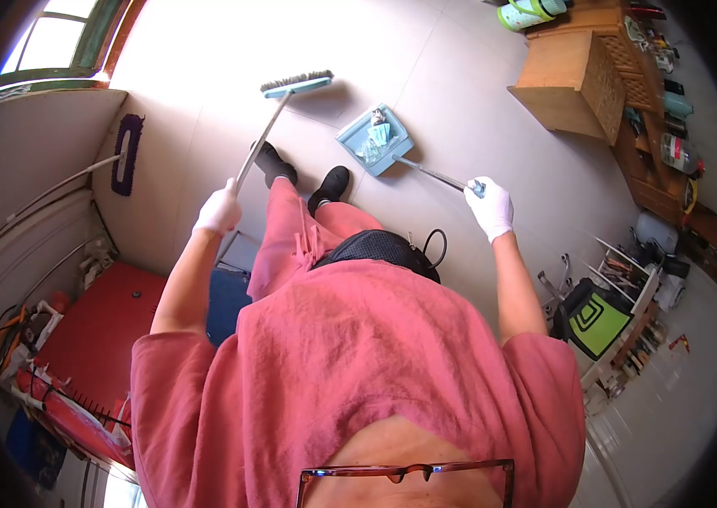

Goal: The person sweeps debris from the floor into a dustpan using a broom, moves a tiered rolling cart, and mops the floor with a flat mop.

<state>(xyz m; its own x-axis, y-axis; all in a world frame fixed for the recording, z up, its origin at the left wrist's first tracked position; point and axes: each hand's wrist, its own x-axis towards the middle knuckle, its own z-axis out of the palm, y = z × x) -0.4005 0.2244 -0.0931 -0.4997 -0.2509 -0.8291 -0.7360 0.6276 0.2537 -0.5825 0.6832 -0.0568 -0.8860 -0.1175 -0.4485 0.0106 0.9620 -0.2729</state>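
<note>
My left hand (219, 210), in a white glove, is closed round the pale handle of a broom (297, 84). The broom's light blue head with grey bristles lies on the floor beyond my feet. My right hand (491, 208), also gloved in white, grips the end of the metal handle of a blue dustpan (389, 161). The pan rests on the floor right of the broom head, apart from it. Light blue scraps (379, 134), clear crumpled bits and a small dark item lie inside the pan.
A purple mop (127, 155) leans at the left, near a red surface (104, 317). At the upper right is a cardboard box (574, 85) beside wooden shelving. A black and green chair (600, 322) stands at the right. My dark shoes (330, 186) are near the dustpan.
</note>
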